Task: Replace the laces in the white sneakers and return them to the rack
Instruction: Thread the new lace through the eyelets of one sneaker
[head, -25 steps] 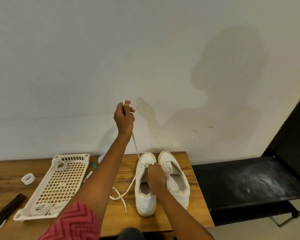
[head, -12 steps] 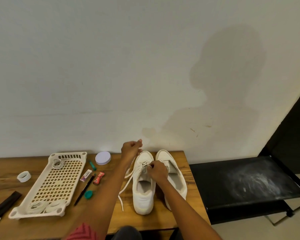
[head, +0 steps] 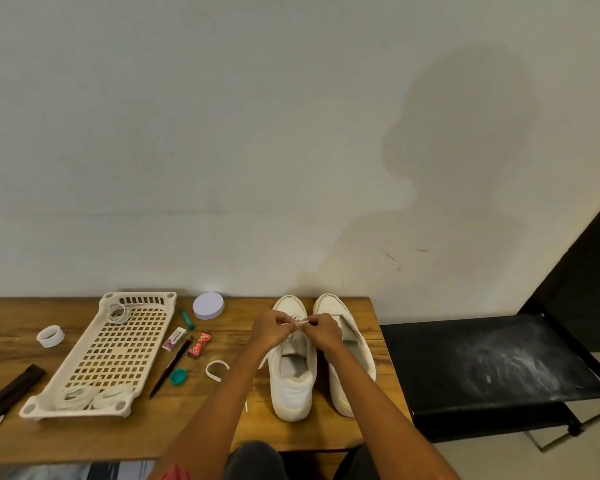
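White sneakers sit side by side on the wooden worktop, toes to the wall. Left hand and right hand both pinch the lace with curled fingers over the left shoe's eyelets.

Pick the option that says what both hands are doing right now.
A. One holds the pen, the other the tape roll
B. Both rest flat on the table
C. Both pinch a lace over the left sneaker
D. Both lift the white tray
C: the left hand and right hand meet fingertip to fingertip, pinching the lace above the left sneaker.
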The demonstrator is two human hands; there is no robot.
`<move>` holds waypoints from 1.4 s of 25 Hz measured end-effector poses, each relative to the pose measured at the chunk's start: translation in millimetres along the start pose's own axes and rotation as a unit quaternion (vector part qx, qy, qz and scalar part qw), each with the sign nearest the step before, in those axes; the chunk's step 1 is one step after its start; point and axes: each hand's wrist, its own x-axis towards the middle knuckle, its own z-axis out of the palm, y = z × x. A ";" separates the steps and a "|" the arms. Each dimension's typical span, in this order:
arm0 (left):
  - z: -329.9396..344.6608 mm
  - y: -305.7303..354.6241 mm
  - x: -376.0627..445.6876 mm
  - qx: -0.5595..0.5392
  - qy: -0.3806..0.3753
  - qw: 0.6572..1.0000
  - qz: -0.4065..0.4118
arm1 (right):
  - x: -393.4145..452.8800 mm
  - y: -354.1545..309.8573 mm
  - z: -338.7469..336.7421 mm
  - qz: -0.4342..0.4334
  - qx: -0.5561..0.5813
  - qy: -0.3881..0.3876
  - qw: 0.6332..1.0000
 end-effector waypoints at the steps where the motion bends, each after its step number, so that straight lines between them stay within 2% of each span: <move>1: 1.8 2.3 0.7 0.003 0.009 1.000 0.007 | -0.5 -0.7 0.0 0.005 0.009 0.000 1.000; 7: 13.9 -4.6 0.6 0.103 0.076 0.992 -0.022 | -1.7 2.1 -0.6 -0.001 0.006 -0.001 1.000; 17: 22.0 3.9 6.5 0.144 0.087 0.984 -0.064 | -1.7 2.3 0.1 -0.012 0.011 0.001 1.000; 24: 37.6 -4.8 6.9 0.052 0.143 0.981 -0.119 | -1.5 3.3 -0.8 -0.005 0.021 -0.006 1.000; 35: 41.1 -4.4 12.0 0.080 0.141 0.978 -0.134 | -1.5 5.1 -0.5 -0.012 0.033 -0.007 0.999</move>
